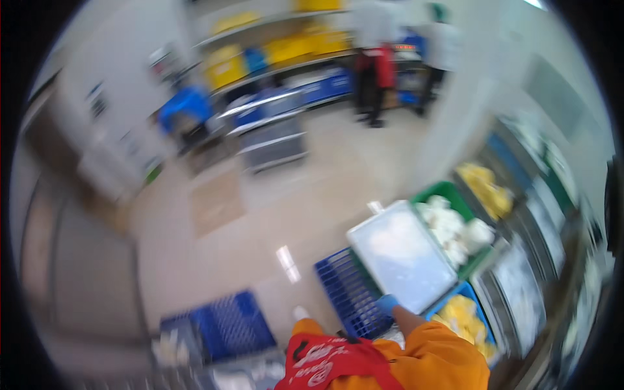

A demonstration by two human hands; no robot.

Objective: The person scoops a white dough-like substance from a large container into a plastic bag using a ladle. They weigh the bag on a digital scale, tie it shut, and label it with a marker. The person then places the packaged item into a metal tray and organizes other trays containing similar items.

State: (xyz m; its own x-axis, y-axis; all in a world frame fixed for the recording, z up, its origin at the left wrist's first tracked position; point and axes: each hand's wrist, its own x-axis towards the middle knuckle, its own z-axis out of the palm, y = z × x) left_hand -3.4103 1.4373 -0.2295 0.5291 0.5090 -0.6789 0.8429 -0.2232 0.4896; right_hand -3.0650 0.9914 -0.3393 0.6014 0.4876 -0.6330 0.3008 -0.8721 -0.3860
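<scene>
My right hand [388,304], in a blue glove, reaches out of an orange sleeve to the near edge of a large white rectangular tray or lid [404,255]. It appears to touch that edge; blur hides how the fingers lie. Beneath and beside the white piece is a green crate [465,203] with white bundles [448,224]. Close to my right forearm stands a blue crate [482,312] holding yellow bundles [459,316]. A blue slatted pallet [348,289] lies left of the hand. My left hand is out of sight.
Another blue pallet [234,328] lies on the floor at lower left, beside bins of pale items. A metal cart [273,140] stands farther off, before shelves with yellow bins [286,47]. Two people [377,58] stand at the back. Metal-edged bins [517,286] line the right.
</scene>
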